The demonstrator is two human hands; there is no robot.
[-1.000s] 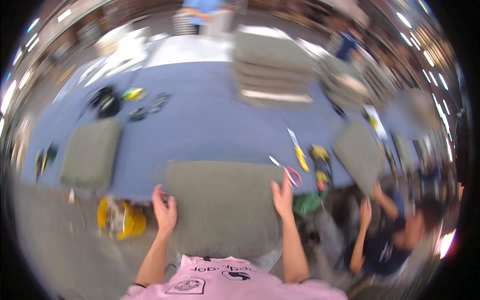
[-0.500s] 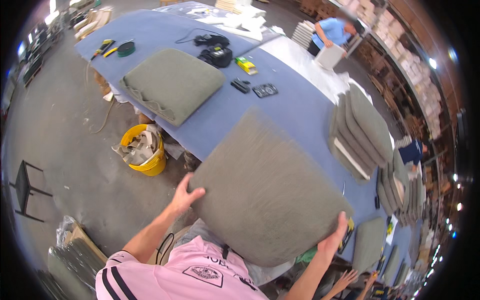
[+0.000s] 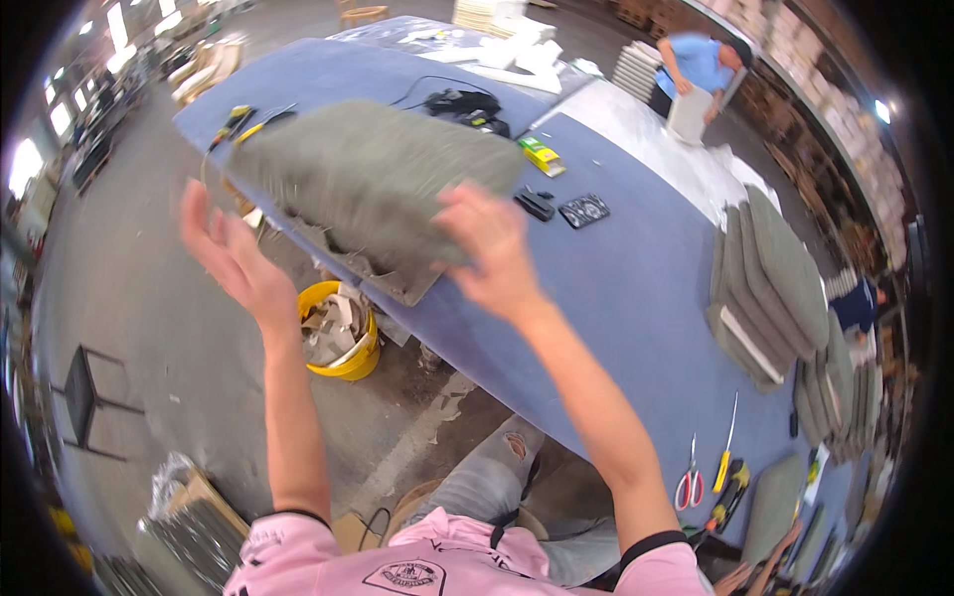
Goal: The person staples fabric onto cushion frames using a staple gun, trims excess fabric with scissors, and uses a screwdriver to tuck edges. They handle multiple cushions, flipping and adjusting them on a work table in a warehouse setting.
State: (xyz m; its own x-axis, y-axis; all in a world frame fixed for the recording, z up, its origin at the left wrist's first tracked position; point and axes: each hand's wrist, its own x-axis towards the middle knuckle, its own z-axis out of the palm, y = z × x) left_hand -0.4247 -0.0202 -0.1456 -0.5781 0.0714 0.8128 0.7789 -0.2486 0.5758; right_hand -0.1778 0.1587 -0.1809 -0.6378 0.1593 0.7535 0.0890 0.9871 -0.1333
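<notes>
A grey-green seat cushion (image 3: 378,149), blurred by motion, lies over another grey-green cushion (image 3: 402,286) at the near left edge of the blue table. Only the lower cushion's front edge with its wavy rim shows. My left hand (image 3: 243,268) is raised off the table's near side, open, its fingers spread beside the cushion's left end. My right hand (image 3: 489,248) is at the cushion's right front corner, fingers apart and smeared; whether it touches the cover is unclear.
Behind are a black power tool (image 3: 462,104), a yellow-green box (image 3: 542,156) and a black patterned object (image 3: 584,211). Cushion stacks (image 3: 765,288) stand right. Scissors (image 3: 690,487) and a screwdriver (image 3: 728,452) lie near right. A yellow bucket (image 3: 353,366) of scraps stands below. A person in blue (image 3: 696,65) works beyond.
The cushion that both hands held in front of me has moved forward and left, onto the other cushion. My left hand has let go, and both arms now reach forward.
</notes>
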